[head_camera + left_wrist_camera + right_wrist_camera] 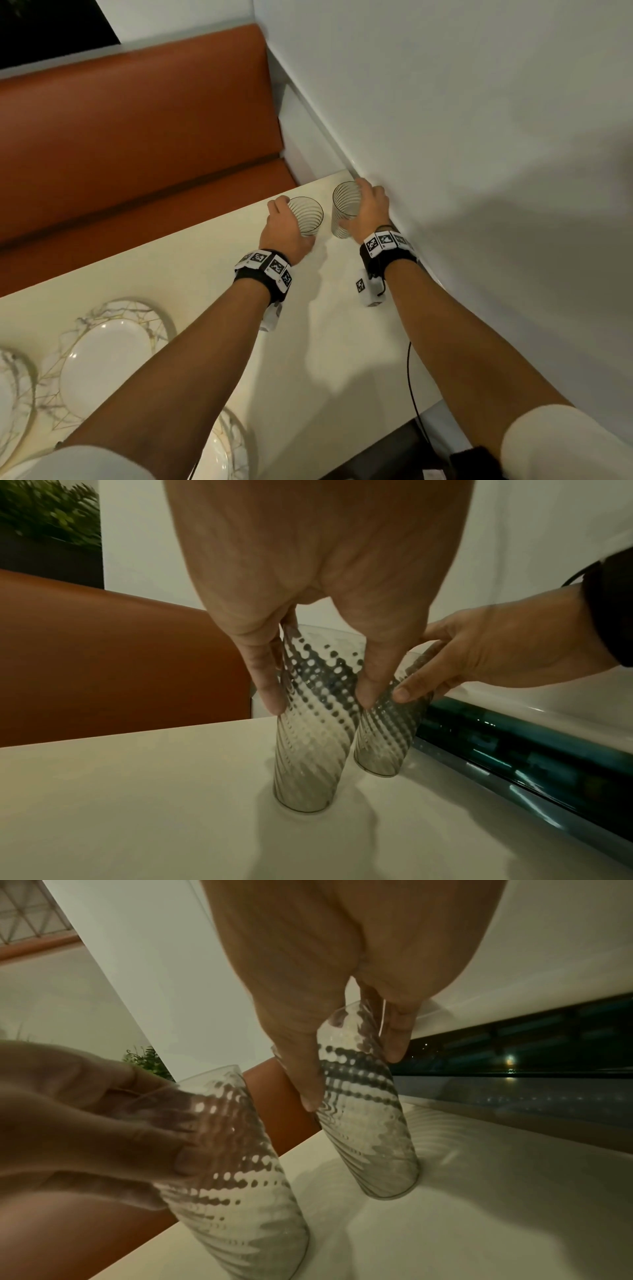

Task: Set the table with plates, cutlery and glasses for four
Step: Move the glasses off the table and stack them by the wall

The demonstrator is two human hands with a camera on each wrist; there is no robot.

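Two ribbed clear glasses stand close together at the far right corner of the cream table [205, 274]. My left hand [286, 222] grips the left glass [306, 216] from above, fingers and thumb down its sides. My right hand [370, 209] grips the right glass [344, 209] near the wall. In the left wrist view my left hand [320, 702] holds the left glass [308, 750], whose base is on the table, with the right glass [387, 739] just behind it. The right wrist view has my right hand [352, 1077] round the right glass [369, 1139].
An orange bench [137, 137] runs along the table's far side. A white wall [479, 137] closes off the right, with a dark glass strip [514, 750] low beside the table. White plates [106, 363] lie on marbled gold-veined placemats [137, 308] at the lower left.
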